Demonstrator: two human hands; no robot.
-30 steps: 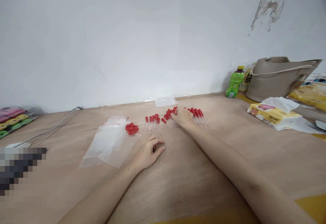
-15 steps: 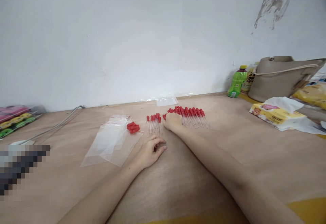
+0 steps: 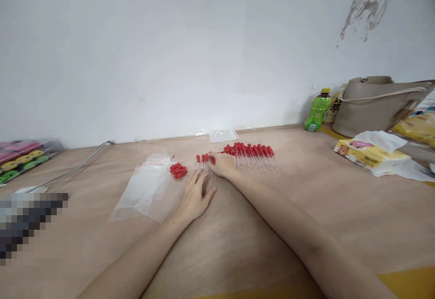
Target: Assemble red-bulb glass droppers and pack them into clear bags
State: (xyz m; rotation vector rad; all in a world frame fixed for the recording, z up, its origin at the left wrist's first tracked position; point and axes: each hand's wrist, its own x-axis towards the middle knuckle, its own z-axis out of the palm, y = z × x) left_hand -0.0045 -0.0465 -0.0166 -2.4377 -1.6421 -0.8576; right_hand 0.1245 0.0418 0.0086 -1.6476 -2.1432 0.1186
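A small group of droppers (image 3: 203, 159) with red bulbs and thin clear stems lies in a row on the brown-covered table. My right hand (image 3: 224, 164) is closed at the right end of this group, its fingertips pinching a dropper by the red bulb; the hand hides part of it. Thumb and fingers apart, my left hand (image 3: 197, 195) rests by the lower stem ends of the same group. Just right of my right hand, a larger pile of droppers (image 3: 253, 151) lies with the bulbs toward the wall.
Loose red bulbs (image 3: 178, 171) lie beside clear zip bags (image 3: 146, 188) on the left. Another clear bag (image 3: 222, 136) is near the wall. A green bottle (image 3: 317, 111), a grey bag (image 3: 370, 108) and a tissue pack (image 3: 370, 154) stand right. A cable (image 3: 81, 165) runs at left.
My right hand has moved left from the edge of the larger pile to the small group of droppers. My left hand has shifted slightly up and left, its fingers reaching the stems.
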